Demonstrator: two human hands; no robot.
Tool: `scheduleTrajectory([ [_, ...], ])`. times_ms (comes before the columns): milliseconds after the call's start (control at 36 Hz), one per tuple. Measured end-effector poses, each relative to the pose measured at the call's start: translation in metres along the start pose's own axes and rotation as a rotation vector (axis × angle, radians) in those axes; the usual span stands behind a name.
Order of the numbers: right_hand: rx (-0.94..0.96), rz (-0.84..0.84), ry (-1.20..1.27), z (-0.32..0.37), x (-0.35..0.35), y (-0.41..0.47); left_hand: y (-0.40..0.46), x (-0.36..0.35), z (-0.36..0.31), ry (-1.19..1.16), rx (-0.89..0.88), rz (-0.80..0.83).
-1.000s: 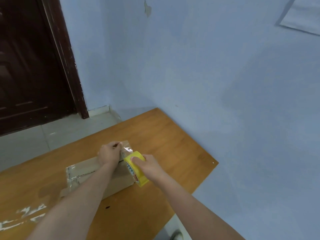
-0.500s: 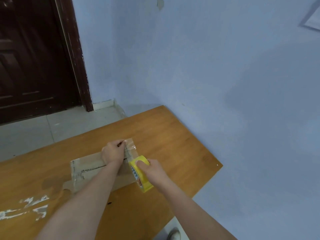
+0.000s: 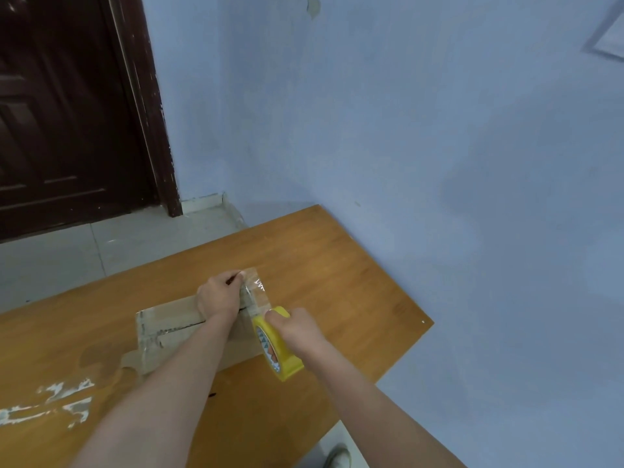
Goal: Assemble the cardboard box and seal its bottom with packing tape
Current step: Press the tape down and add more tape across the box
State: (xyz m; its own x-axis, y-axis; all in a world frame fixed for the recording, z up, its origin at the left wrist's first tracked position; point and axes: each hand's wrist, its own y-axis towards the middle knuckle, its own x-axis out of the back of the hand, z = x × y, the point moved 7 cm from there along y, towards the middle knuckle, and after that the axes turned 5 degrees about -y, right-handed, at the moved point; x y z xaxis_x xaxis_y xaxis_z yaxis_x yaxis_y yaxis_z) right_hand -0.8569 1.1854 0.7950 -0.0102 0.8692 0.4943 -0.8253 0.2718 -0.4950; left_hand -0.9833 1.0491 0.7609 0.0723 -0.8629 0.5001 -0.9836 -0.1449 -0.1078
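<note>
A brown cardboard box (image 3: 169, 325) lies on the wooden table (image 3: 337, 265) with its closed flaps up and shiny old tape along the left end. My left hand (image 3: 219, 297) presses down on the box's right end, fingers pinning the end of a clear tape strip (image 3: 256, 295). My right hand (image 3: 297, 329) grips a yellow packing tape roll (image 3: 277, 349), held on edge at the box's near right corner. The strip runs from the roll up across the box end to my left fingers.
The table's right edge meets a blue wall (image 3: 439, 163). White paint scrapes (image 3: 54, 403) mark the table at the lower left. A dark wooden door (image 3: 67, 113) and tiled floor (image 3: 84, 251) lie beyond. A shoe (image 3: 337, 457) shows below the table's near edge.
My right hand has drawn the yellow roll nearer to me, so more clear tape shows between it and my left fingers. The camera tilted slightly; the box stayed in place.
</note>
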Motion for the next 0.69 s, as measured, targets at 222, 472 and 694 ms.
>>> scheduleTrajectory([
  [222, -0.054, 0.061, -0.081, 0.008, 0.005, -0.001, 0.000, 0.000, 0.003, -0.038, 0.021, -0.011],
  [472, -0.085, 0.079, -0.087, 0.003, 0.004, -0.005, 0.001, -0.001, 0.004, -0.040, 0.013, -0.024],
  [694, -0.036, 0.058, -0.123, 0.002, -0.003, -0.008, 0.001, -0.002, 0.006, -0.035, 0.008, -0.020],
])
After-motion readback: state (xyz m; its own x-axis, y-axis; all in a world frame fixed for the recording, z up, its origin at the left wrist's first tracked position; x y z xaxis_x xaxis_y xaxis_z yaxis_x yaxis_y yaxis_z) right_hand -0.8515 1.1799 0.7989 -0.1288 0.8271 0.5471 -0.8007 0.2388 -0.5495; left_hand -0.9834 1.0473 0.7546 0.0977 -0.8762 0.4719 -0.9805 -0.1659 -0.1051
